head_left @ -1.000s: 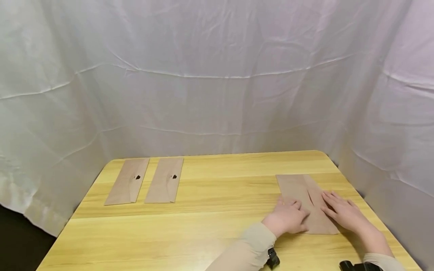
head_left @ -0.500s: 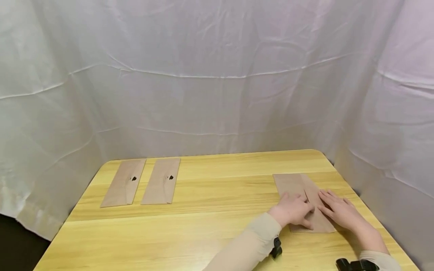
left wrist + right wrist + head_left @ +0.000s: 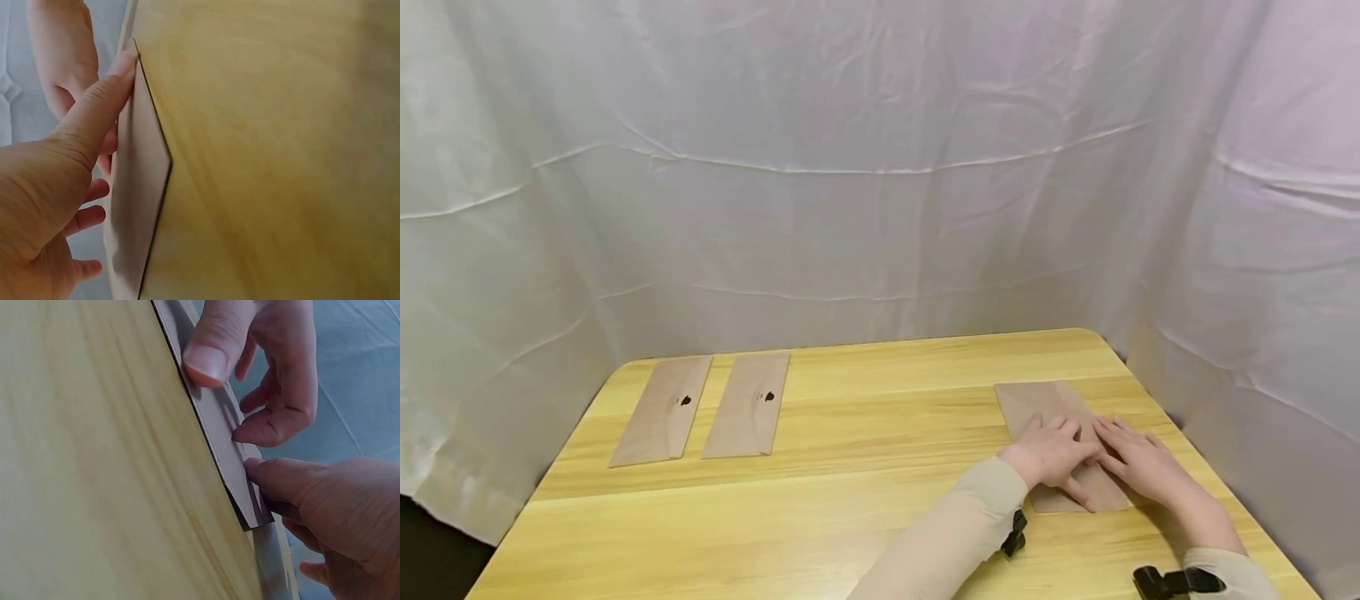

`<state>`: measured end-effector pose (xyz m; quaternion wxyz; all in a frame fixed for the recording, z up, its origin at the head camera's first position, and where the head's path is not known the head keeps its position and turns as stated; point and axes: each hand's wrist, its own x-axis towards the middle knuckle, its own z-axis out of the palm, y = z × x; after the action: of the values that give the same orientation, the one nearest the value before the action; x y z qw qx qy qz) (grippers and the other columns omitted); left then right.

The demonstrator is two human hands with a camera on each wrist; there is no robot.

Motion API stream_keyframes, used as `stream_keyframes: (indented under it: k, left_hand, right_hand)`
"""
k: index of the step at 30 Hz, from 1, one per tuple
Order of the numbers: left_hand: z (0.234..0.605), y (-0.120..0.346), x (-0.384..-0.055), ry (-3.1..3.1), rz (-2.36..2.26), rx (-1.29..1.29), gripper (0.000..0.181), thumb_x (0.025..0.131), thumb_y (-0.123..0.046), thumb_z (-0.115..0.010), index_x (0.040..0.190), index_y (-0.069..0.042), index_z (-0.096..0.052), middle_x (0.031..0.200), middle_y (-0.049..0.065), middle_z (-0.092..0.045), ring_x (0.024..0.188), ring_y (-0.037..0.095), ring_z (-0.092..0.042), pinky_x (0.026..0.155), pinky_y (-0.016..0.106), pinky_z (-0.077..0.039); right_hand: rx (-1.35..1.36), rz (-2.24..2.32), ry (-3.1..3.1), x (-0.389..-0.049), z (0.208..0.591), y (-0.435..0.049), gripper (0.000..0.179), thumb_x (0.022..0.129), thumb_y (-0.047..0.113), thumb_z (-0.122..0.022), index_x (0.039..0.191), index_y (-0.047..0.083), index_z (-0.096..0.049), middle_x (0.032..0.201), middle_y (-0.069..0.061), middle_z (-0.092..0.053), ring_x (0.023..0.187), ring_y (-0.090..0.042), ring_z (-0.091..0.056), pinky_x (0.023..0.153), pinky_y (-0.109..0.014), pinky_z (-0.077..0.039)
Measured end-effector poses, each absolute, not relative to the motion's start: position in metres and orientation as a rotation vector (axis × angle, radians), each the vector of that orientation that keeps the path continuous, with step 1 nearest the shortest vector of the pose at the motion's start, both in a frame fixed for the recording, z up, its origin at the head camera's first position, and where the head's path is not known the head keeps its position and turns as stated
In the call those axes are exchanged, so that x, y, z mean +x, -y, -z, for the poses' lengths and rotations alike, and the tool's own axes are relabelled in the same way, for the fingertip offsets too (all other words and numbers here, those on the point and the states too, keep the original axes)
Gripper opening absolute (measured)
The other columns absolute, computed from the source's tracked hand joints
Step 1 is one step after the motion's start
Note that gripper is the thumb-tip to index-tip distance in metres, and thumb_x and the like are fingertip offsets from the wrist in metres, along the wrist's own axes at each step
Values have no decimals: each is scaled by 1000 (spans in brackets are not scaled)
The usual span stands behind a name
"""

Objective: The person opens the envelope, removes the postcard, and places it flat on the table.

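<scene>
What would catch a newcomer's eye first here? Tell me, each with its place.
Probably the two hands, left and right, close together over a brown paper piece at the table's right side. Next, two flat brown envelopes with small black marks, side by side at the far left. Behind everything hangs a pale, creased curtain.

Booth-like setting, pale cloth [image 3: 880,167] on three sides of a table [image 3: 700,533].

Markings: no text I can read.
Far-left envelope [image 3: 651,421], second envelope [image 3: 737,421]: one black emblem [image 3: 686,401] each; fine print illegible.
</scene>
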<state>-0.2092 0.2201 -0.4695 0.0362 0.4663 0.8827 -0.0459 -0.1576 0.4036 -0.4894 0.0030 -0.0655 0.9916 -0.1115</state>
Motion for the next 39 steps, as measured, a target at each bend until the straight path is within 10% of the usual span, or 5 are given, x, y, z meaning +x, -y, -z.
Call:
stream_keyframes:
  k: [10, 29, 39]
  left_hand:
    - [477, -225, -208, -2744, 116, 1434, 52, 66, -86, -55, 92, -42, -45, 114, -17, -42, 117, 4, -36, 114, 43, -33]
    - [463, -217, -213, -2687, 19, 1442, 79, 70, -82, -58, 137, -43, -42, 153, -22, -33, 143, 1, -30, 120, 45, -25]
    - [460, -207, -214, -2730, 252, 1643, 78, 60, -89, -56, 128, -52, -48, 126, -19, -43, 128, 3, -35, 114, 32, -29]
  right_hand:
    - [-228, 344, -3122, -156, 489, -400, 58, 98, 31, -56, 142, -4, -45, 147, -27, -43, 135, -51, -35, 102, -72, -26]
    - [-187, 417, -3104, -155, 481, -391, 64, 99, 47, -49, 143, 0, -46, 147, -28, -43, 136, -53, -33, 102, -74, -24]
    - [-179, 353, -3114, -155, 485, -392, 67, 99, 47, -49, 142, -5, -45, 146, -29, -43, 136, -51, -34, 102, -73, -25]
